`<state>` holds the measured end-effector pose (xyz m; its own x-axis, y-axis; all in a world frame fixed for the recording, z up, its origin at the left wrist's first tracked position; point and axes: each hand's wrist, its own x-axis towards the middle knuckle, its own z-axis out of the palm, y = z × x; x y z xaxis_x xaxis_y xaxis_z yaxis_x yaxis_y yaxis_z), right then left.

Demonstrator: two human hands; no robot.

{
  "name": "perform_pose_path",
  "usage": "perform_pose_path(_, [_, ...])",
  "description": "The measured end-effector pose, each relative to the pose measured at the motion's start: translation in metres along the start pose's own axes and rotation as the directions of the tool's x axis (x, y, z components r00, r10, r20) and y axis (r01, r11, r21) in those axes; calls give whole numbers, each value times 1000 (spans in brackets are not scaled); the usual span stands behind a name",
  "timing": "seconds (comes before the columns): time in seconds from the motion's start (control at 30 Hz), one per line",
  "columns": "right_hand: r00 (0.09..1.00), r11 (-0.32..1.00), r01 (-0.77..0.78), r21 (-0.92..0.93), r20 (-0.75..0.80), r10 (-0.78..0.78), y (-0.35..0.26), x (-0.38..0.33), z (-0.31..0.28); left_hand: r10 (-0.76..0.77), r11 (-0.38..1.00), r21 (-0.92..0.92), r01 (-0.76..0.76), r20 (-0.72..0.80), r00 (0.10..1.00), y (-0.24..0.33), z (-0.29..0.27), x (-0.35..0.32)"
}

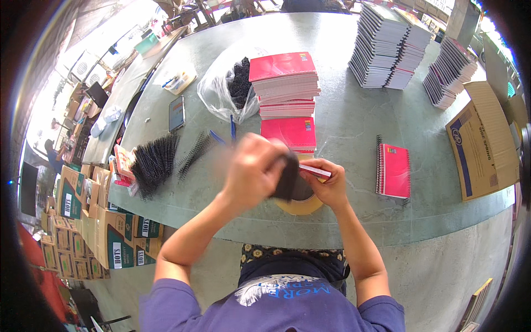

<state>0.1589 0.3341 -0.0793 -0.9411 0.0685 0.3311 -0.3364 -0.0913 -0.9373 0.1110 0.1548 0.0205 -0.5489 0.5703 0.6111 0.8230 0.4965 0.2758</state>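
Above the front part of the table, my right hand (pixel 330 185) grips a small red-covered notebook (pixel 316 171), its edge turned toward me. My left hand (pixel 251 169), blurred by motion, has curled fingers against a dark smeared shape, probably a black binding coil (pixel 286 178), at the notebook's left end. Under my hands lies a wide yellowish tape roll (pixel 298 208). Just beyond them rises a stack of red notebooks (pixel 287 135), with a taller stack (pixel 283 69) behind it. Loose black coils (pixel 156 163) lie to the left, and a plastic bag (pixel 215 91) holds more.
A bound red notebook (pixel 394 171) lies at right, near an open cardboard box (pixel 470 146). Tall piles of bound notebooks (pixel 381 50) stand at the far right. A phone (pixel 176 113) and blue-handled tool (pixel 232 128) lie left of the stacks. Cartons (pixel 119 238) are piled beside the table.
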Motion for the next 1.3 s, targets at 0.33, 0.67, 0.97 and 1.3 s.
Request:
perform_pose_path(0.33, [987, 989, -144, -21, 73, 145, -8, -1, -18, -106, 985, -136, 102, -24, 994, 16, 10, 7])
perform_pose_path(0.67, [984, 991, -126, -33, 125, 129, 1, -4, -19, -112, 974, -200, 102, -38, 993, 23, 5, 29])
perform_pose_path(0.97, [985, 989, -129, 77, 125, 118, -23, 15, -25, -350, 929, -45, 367, 208, 913, -38, -6, -89])
perform_pose_path(1.3, [1000, 924, 22, -382, 23, -14, -26, -1, -29, 182, 979, -115, -166, 153, 971, 4, 36, 4])
